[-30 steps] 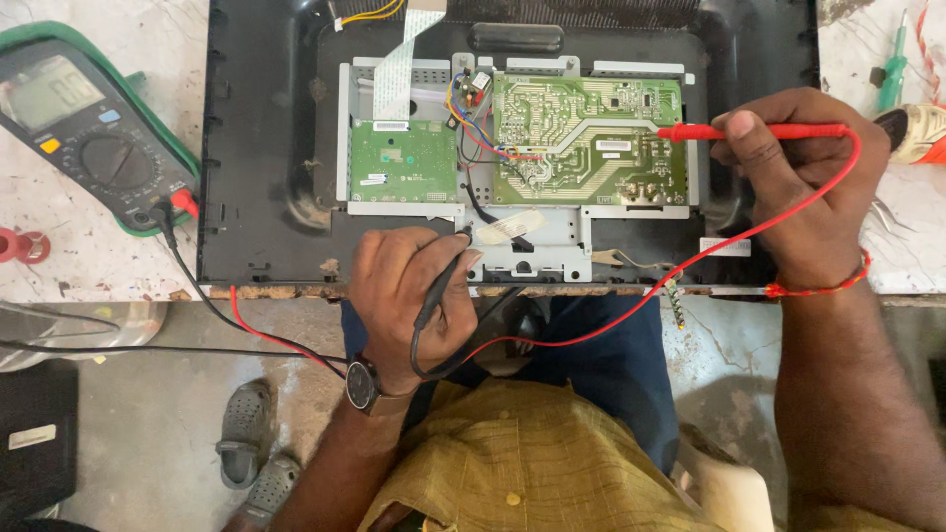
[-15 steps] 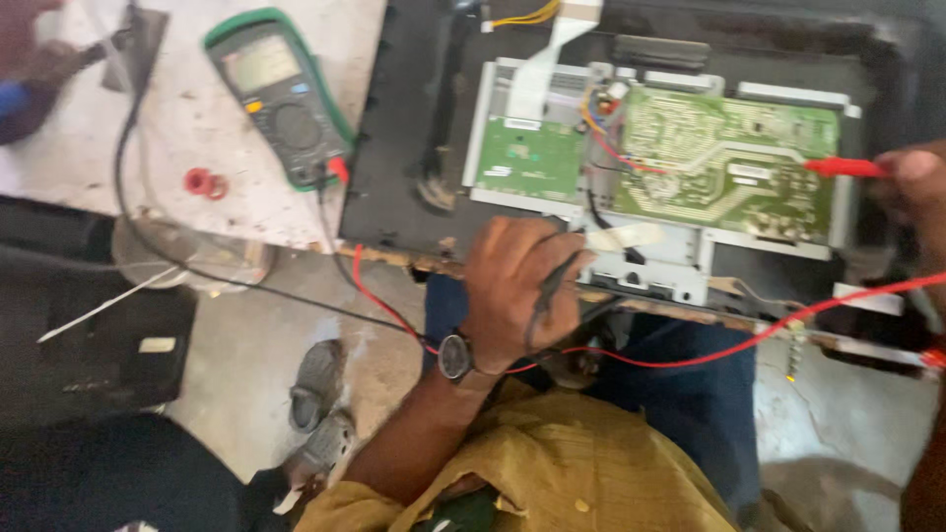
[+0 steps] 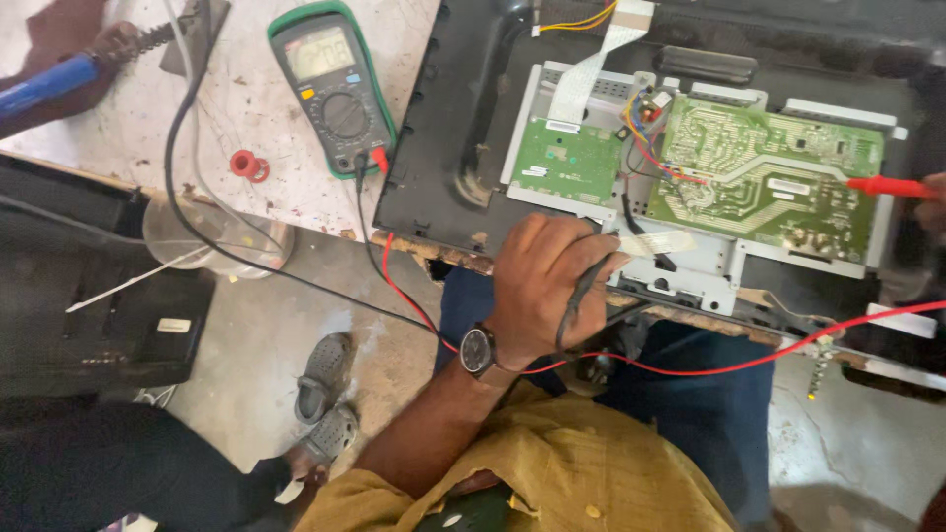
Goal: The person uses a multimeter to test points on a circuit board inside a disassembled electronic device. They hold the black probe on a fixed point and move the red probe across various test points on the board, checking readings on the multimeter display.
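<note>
My left hand [image 3: 547, 286] grips the black test probe [image 3: 581, 291] against the metal frame at the near edge of an opened display's back [image 3: 463, 148]. Only a sliver of my right hand [image 3: 931, 202] shows at the right edge, holding the red test probe [image 3: 882, 186] with its tip on the large green circuit board [image 3: 769, 177]. A smaller green board [image 3: 564, 161] sits to its left. The green-cased multimeter [image 3: 333, 89] lies on the worn table, with the red lead [image 3: 690, 365] and a black lead plugged in.
Another person's hand [image 3: 74, 49] at the top left holds a blue-handled tool [image 3: 44, 87]. A red ring [image 3: 246, 165] lies on the table. Below the table edge sit a clear container [image 3: 212, 241], a black box [image 3: 99, 315] and sandalled feet [image 3: 320, 394].
The view has swung left, bringing the multimeter toward the middle and pushing my right hand to the frame's edge. Both probes stay in my hands at the same spots.
</note>
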